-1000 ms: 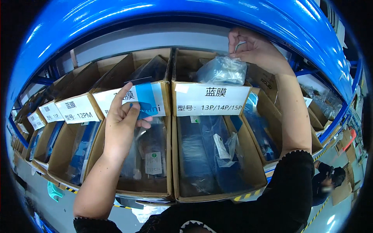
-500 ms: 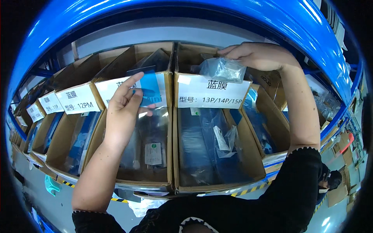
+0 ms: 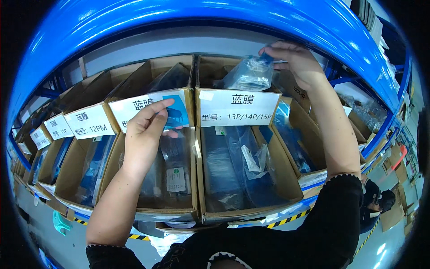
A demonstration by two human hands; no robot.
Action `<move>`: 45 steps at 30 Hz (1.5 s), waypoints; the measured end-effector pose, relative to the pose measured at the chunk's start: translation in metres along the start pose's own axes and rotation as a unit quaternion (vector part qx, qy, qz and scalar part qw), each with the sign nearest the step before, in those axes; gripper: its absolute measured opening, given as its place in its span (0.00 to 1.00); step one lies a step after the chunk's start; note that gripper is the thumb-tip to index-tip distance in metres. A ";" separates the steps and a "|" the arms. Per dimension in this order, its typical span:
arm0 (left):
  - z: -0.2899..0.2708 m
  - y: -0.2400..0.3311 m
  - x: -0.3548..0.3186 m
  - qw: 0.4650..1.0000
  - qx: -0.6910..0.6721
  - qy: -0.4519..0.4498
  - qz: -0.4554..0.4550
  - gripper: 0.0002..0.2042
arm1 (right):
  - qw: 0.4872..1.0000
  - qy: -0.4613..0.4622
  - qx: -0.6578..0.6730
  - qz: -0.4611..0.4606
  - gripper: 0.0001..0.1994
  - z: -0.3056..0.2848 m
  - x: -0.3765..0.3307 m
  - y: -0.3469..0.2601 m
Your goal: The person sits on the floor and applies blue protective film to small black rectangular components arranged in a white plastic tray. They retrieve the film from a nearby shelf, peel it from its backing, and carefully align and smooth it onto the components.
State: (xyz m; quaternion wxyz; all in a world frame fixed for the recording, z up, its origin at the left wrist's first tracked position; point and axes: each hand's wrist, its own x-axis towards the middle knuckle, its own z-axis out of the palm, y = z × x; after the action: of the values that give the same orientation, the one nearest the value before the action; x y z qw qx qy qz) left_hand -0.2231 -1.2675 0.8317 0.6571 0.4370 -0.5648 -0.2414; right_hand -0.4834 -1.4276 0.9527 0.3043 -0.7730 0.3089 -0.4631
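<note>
The left hand point(image 3: 145, 134) was raised with fingers extended upward and the thumb pressed close. The right hand point(image 3: 298, 62) reached higher and farther forward (forearm bare, sleeve dark), its fingers pinched together.

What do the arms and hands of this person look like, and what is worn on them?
Both hands, the left hand and the right hand, are bare: no gloves and no rings or watch that I can see. The forearms are bare too. Black sleeves with a small scalloped edge cover the upper arms.
</note>
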 end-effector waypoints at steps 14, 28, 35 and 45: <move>0.010 0.045 0.002 0.998 -0.049 -0.036 0.015 0.15 | 0.760 0.169 -0.297 -0.553 0.09 0.030 -0.095 0.003; 0.062 0.009 0.020 0.970 -0.019 -0.239 -0.043 0.11 | 0.826 -0.051 -0.348 -0.441 0.21 0.045 -0.136 0.000; 0.064 0.010 0.016 0.966 -0.051 -0.253 -0.024 0.13 | 0.835 0.021 -0.387 -0.390 0.13 0.043 -0.115 0.001; 0.069 0.024 0.033 0.962 -0.065 -0.260 -0.051 0.20 | 0.873 -0.012 -0.289 -0.392 0.04 0.027 -0.092 -0.003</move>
State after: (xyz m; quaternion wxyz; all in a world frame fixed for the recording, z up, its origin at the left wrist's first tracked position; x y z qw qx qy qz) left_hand -0.2853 -1.3036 0.8683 0.5014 0.3441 -0.6763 -0.4157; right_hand -0.4937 -1.3509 0.8954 -0.1358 -0.8896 0.0974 -0.4250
